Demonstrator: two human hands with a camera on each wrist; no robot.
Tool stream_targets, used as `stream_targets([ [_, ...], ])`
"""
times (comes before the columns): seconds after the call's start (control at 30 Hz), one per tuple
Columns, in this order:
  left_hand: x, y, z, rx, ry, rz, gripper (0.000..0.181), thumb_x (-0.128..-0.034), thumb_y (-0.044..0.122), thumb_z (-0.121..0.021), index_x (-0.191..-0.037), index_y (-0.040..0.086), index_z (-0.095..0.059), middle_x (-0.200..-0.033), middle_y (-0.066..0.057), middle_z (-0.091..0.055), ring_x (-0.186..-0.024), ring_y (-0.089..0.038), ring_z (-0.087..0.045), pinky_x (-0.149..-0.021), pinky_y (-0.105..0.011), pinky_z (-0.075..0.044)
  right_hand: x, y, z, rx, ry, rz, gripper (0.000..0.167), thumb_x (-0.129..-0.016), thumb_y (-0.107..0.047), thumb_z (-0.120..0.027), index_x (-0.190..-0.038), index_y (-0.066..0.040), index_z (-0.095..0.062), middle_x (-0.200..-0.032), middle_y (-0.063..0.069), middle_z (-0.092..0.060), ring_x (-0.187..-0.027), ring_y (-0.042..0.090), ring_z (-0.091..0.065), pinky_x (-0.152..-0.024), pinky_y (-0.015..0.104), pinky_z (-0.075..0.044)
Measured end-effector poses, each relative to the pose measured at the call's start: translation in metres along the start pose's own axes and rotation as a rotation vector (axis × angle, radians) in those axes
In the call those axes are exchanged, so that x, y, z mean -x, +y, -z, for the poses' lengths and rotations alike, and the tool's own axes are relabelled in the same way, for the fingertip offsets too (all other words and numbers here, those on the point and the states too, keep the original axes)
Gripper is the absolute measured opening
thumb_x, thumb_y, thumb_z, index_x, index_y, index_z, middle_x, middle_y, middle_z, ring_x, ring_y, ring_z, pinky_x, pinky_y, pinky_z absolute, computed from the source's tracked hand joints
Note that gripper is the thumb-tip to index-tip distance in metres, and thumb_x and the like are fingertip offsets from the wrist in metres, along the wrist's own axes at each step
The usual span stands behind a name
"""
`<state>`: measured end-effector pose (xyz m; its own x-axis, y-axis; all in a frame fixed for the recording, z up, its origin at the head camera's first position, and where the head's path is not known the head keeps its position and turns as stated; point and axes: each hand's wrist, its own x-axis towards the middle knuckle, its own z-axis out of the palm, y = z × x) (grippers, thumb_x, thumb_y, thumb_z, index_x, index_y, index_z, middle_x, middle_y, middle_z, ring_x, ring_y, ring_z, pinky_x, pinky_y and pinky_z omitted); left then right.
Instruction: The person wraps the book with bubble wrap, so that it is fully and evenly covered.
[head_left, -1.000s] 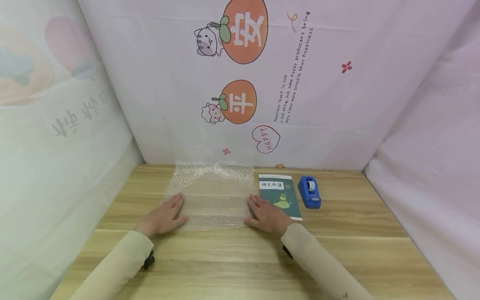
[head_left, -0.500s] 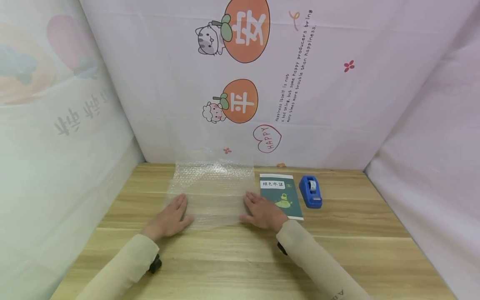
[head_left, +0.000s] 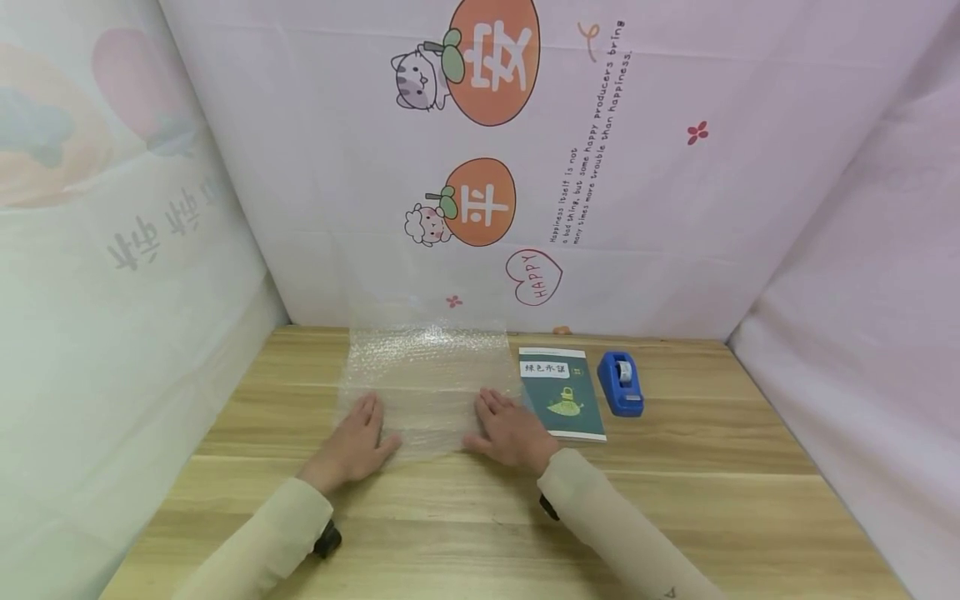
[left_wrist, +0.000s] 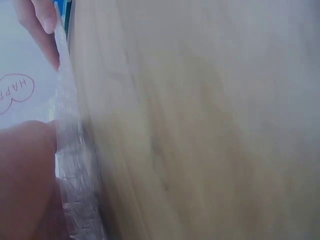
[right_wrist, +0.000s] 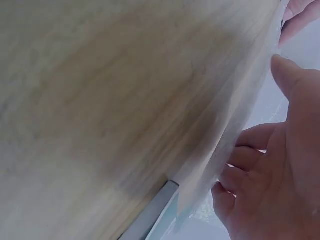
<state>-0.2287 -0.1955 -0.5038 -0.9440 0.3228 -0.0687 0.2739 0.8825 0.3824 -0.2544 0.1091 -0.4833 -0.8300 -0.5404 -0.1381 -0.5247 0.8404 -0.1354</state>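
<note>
A sheet of clear bubble wrap lies at the back of the wooden table, its far edge near the back cloth. My left hand rests on its near left part, fingers straight, thumb pointing inward. On the near right part rests my right hand, also with straight fingers, its thumb toward the left one. The left wrist view shows the layered near edge of the bubble wrap beside part of the left hand. In the right wrist view, the right hand's fingers touch the wrap's upper side.
A green book with a white label lies just right of the wrap, close to the right hand. Beyond it stands a blue tape dispenser with a roll of tape. Printed cloth walls in the table at the back and sides.
Both hands have slid inward over the bubble wrap, so the gap between them is narrower. The book's lower left part shows more now. The book and tape dispenser stay put.
</note>
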Motion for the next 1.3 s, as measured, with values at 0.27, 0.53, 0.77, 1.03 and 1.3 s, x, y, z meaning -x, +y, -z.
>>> stream_targets([
  [0.27, 0.003, 0.003, 0.004, 0.036, -0.024, -0.006, 0.083, -0.1115, 0.042, -0.048, -0.159, -0.019, -0.019, -0.17, -0.038, -0.01, -0.161, -0.054, -0.011, -0.132, -0.063, -0.015, 0.001, 0.0, -0.003, 0.011, -0.025, -0.009, 0.085, -0.108, -0.06, -0.046, -0.164, 0.002, -0.031, -0.174, 0.019, -0.028, -0.162, 0.035, -0.029, -0.132, 0.048, -0.029],
  [0.53, 0.006, -0.008, 0.029, 0.069, -0.074, -0.053, 0.083, -0.1114, 0.043, -0.048, -0.162, -0.015, -0.017, -0.173, -0.034, -0.006, -0.162, -0.053, -0.008, -0.132, -0.063, -0.013, 0.006, 0.007, -0.002, 0.018, -0.032, 0.019, 0.086, -0.107, -0.061, -0.047, -0.165, 0.001, -0.029, -0.174, 0.019, -0.027, -0.163, 0.035, -0.028, -0.133, 0.047, -0.029],
  [0.77, 0.004, -0.024, 0.037, 0.073, -0.124, -0.088, 0.083, -0.1112, 0.043, -0.049, -0.164, -0.011, -0.016, -0.175, -0.03, -0.004, -0.162, -0.051, -0.007, -0.132, -0.064, -0.013, 0.01, 0.016, -0.002, 0.014, -0.039, 0.064, 0.085, -0.108, -0.059, -0.049, -0.166, 0.0, -0.028, -0.175, 0.017, -0.027, -0.163, 0.034, -0.027, -0.133, 0.048, -0.028],
  [1.03, -0.003, -0.035, 0.032, 0.028, -0.094, -0.165, 0.085, -0.109, 0.044, -0.054, -0.165, -0.009, -0.018, -0.175, -0.028, -0.009, -0.163, -0.049, -0.012, -0.132, -0.062, -0.017, 0.016, 0.027, -0.002, 0.021, -0.052, 0.101, 0.085, -0.107, -0.06, -0.048, -0.166, -0.002, -0.028, -0.176, 0.015, -0.026, -0.164, 0.033, -0.026, -0.134, 0.048, -0.026],
  [1.3, -0.006, -0.033, 0.033, 0.034, -0.127, -0.177, 0.089, -0.1069, 0.045, -0.058, -0.165, -0.008, -0.018, -0.175, -0.028, -0.01, -0.163, -0.049, -0.014, -0.132, -0.063, -0.018, 0.024, 0.036, -0.002, 0.008, -0.069, 0.139, 0.086, -0.107, -0.06, -0.048, -0.168, -0.004, -0.025, -0.176, 0.014, -0.024, -0.164, 0.031, -0.024, -0.134, 0.047, -0.027],
])
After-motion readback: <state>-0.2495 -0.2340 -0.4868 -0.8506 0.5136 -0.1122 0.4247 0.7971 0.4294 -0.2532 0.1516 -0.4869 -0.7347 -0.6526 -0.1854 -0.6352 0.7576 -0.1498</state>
